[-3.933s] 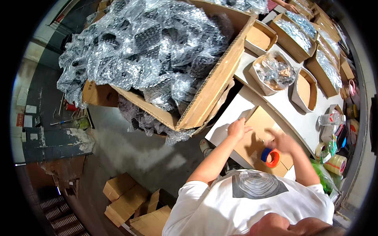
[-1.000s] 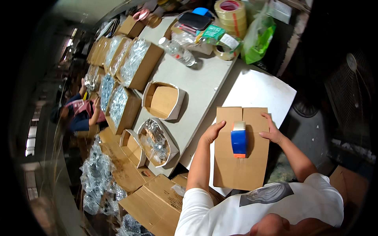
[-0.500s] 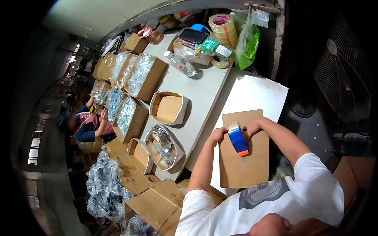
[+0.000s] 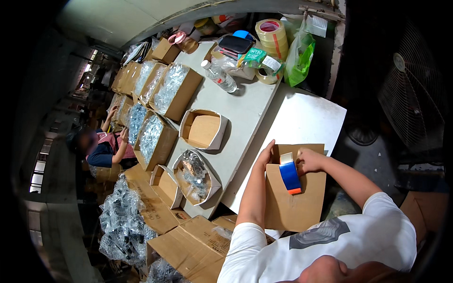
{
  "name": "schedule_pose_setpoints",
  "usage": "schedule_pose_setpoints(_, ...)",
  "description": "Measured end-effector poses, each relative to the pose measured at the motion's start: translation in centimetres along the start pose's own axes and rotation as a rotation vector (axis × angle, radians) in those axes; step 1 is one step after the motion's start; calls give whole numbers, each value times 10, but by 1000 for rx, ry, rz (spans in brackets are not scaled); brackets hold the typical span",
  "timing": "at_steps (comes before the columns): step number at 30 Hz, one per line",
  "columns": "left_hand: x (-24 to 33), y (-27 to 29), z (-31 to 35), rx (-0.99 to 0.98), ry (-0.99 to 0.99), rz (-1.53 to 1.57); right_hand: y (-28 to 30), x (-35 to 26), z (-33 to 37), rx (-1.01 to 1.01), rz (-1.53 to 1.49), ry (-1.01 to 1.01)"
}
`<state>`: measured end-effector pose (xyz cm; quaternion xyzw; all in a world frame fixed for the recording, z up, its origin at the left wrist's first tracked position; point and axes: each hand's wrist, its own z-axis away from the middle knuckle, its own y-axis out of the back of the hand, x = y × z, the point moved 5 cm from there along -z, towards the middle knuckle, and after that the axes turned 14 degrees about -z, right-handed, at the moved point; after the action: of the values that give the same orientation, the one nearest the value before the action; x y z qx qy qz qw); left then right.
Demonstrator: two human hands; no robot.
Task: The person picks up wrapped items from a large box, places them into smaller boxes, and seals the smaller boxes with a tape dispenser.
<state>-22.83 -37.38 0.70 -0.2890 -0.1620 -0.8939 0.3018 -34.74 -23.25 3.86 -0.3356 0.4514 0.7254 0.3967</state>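
A brown cardboard box [image 4: 292,210] with a seam across its upper part lies in front of me on a white board. On it rests a blue tape dispenser [image 4: 289,175] with an orange end and a roll of tape at the top. Along the box's upper left edge my left hand [image 4: 265,154] lies with its fingers stretched out, against the cardboard. My right hand [image 4: 309,161] is closed beside the top of the dispenser, over the box's upper part; what its fingers grip, if anything, is hidden.
An open cardboard tray [image 4: 204,128] and another tray [image 4: 196,181] with bagged parts stand on the grey table [image 4: 245,101]. Boxes of bubble-wrapped goods [image 4: 171,89] line its far side, where a co-worker [image 4: 111,146] handles them. A water bottle [image 4: 220,77], tape rolls [image 4: 272,40] and fan [image 4: 415,89] are around.
My left hand has shifted off the dispenser's side to the box's left edge. My right hand has curled in and moved slightly right. The box and dispenser sit slightly lower in view.
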Motion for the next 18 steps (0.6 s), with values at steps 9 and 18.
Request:
schedule_pose_setpoints(9,2,-18,93,445,-704,-934,9,-2,71,353,16,-177)
schedule_pose_setpoints(18,-2,-32,118,580,-902,-1119,23,-3,82,444,-340,-224)
